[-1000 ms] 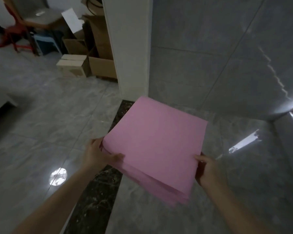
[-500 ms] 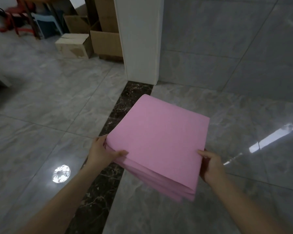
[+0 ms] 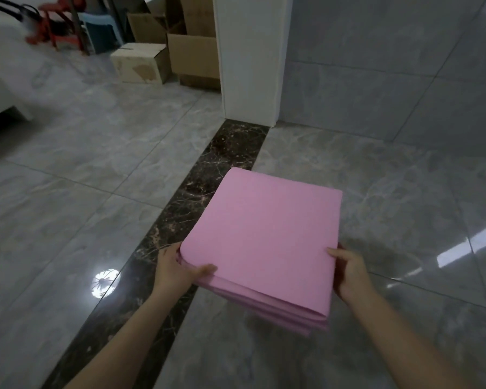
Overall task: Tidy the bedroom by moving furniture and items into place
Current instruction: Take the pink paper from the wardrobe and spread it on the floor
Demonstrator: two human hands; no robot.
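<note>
Floor (image 3: 68, 209): grey glossy tiles, crossed by a dark marble strip (image 3: 208, 175) that runs from the white pillar (image 3: 250, 57) down toward us; we judge the gloss means careful footing while we carry
Wall (image 3: 390, 66): grey tiled, to the right of the pillar
Bed (image 3: 0, 80): white corner at far left; blurred, so we say little of it
Cardboard boxes (image 3: 163, 51): grouped at the pillar's left side, well apart from us; a red stool (image 3: 54, 26) and a blue stool (image 3: 98, 26) stand beyond them
Pink stack (image 3: 267, 240): several flat pink sheets, foam or card we cannot tell; held level in the air over the marble strip and the grey tile, touching no surface
Left hand (image 3: 177, 270): grasps the stack's near left corner, thumb on top, fingers beneath
Right hand (image 3: 348, 273): grasps the near right edge the same way, thumb on top
Step in hand: we judge we are carrying the stack to its place
Doing it well: keep both grips even and the stack level, so the lower sheets, already fanned at the near edge, do not slide out; set the far edge down first
</note>
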